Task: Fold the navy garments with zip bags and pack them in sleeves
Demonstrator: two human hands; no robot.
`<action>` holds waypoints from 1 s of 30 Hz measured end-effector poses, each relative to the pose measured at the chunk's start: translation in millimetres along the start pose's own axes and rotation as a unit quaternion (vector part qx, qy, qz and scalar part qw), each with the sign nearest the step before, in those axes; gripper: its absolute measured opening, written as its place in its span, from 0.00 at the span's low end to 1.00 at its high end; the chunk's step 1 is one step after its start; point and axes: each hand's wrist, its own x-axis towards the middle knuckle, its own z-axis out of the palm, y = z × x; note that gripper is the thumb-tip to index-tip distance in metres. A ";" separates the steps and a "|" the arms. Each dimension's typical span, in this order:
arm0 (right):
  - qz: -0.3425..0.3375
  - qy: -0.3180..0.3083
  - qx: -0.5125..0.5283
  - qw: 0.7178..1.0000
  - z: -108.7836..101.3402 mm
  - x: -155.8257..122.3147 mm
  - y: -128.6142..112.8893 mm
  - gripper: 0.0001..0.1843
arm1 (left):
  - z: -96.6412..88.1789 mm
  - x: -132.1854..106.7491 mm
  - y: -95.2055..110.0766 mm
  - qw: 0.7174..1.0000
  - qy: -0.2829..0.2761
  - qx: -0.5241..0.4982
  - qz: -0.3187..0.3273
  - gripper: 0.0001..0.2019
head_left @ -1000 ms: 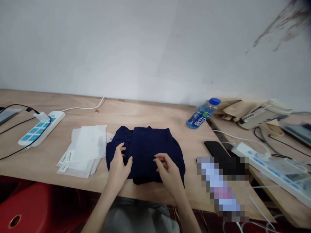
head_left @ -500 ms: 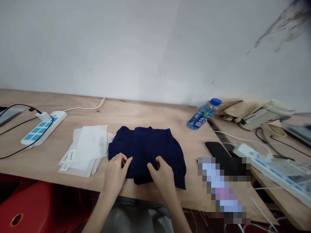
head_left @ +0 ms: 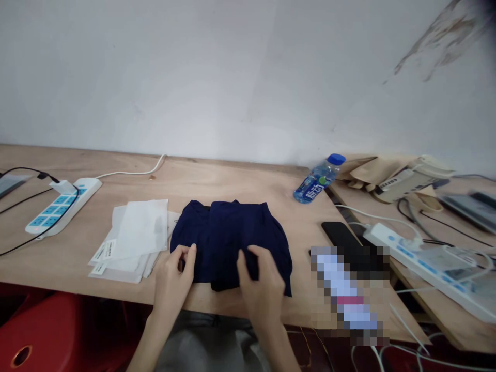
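A folded navy garment (head_left: 232,232) lies on the plywood table (head_left: 232,178), its near edge gathered under my hands. My left hand (head_left: 172,276) holds the garment's left near edge between fingers and thumb. My right hand (head_left: 259,284) rests on the near middle of the cloth, its fingers pinching a fold. To the left of the garment lies a stack of translucent plastic sleeves with white labels (head_left: 129,243), close to my left hand but apart from it.
A water bottle with a blue cap (head_left: 314,181) stands beyond the garment. A black phone (head_left: 341,236) lies to the right, partly behind a pixelated patch (head_left: 349,292). White power strips (head_left: 64,206) (head_left: 420,263) and cables lie on both sides. A red stool (head_left: 39,330) sits below the table.
My hands have shifted slightly apart along the garment's near edge, and my right hand has gathered more cloth. The whole scene has moved slightly in view as my head turned.
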 end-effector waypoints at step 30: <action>0.201 -0.301 -0.034 0.932 20.7 10.9 24.5 0.17 | -8.4 36.1 -52.9 0.990 0.061 0.131 0.001 0.13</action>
